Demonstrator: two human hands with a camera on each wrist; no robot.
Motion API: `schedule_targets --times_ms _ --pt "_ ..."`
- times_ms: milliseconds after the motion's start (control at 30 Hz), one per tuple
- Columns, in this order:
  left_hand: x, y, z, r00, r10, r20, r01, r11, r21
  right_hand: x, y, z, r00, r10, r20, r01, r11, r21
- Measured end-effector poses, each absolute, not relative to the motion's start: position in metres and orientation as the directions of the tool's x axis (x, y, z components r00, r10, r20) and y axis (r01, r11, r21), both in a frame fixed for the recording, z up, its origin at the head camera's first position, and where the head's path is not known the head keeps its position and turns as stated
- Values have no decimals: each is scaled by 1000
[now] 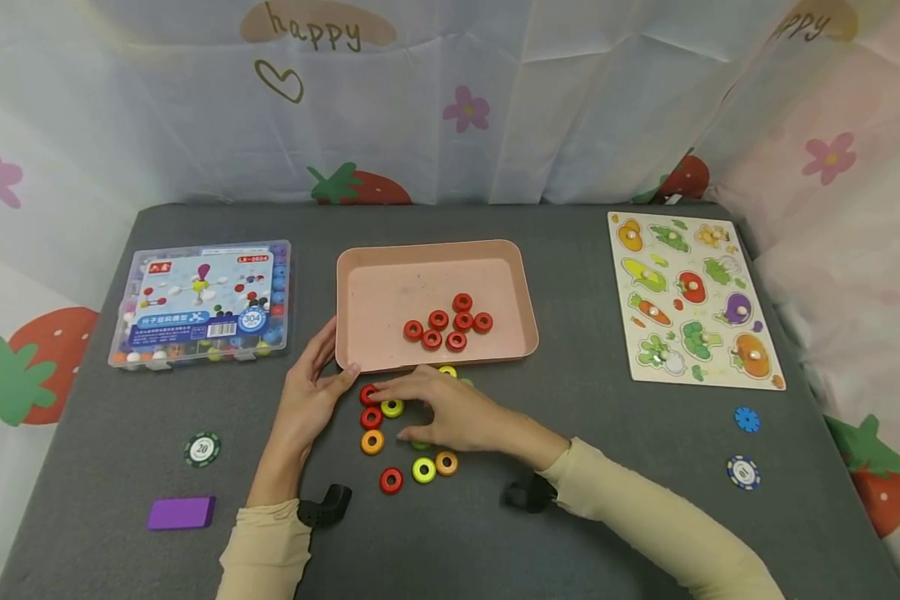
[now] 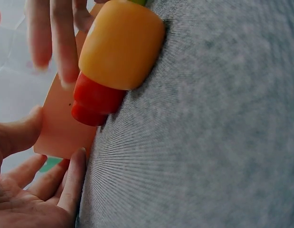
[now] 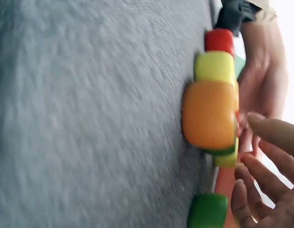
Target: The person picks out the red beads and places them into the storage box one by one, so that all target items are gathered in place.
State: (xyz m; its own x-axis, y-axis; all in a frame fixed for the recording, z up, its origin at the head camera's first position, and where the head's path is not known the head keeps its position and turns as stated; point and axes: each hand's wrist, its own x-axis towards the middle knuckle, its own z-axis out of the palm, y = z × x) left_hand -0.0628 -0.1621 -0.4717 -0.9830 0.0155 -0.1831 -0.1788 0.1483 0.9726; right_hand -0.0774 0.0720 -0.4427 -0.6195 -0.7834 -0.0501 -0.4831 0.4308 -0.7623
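Note:
My left hand (image 1: 311, 400) holds the near left corner of a pink tray (image 1: 382, 283), the thumb at the front and the fingers along the side. Several red rings (image 1: 438, 320) lie inside the tray on its right half. In front of the tray, my right hand (image 1: 457, 412) reaches over loose rings, its fingertips at a red ring (image 1: 367, 395) and its thumb apart. Beside that hand are a yellow ring (image 1: 392, 409), an orange ring (image 1: 372, 442) and a green ring (image 3: 208, 211). The hand partly hides other rings.
A clear box of coloured balls (image 1: 202, 304) stands at the left, a vegetable puzzle board (image 1: 618, 275) at the right. A green chip (image 1: 202, 449) and purple block (image 1: 182, 513) lie left; a blue disc (image 1: 747, 419) and dark blue chip (image 1: 743, 472) lie right.

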Motion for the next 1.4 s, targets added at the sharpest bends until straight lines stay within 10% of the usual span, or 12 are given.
schedule_targets --times_ms 500,1400 --pt "-63 -163 -473 -983 30 -179 -173 134 976 -79 60 -449 -486 -858 -167 -620 473 -626" --pt "-63 -162 -474 -982 2 -188 -186 164 969 -82 78 -449 -581 -804 -125 -455 449 -769"
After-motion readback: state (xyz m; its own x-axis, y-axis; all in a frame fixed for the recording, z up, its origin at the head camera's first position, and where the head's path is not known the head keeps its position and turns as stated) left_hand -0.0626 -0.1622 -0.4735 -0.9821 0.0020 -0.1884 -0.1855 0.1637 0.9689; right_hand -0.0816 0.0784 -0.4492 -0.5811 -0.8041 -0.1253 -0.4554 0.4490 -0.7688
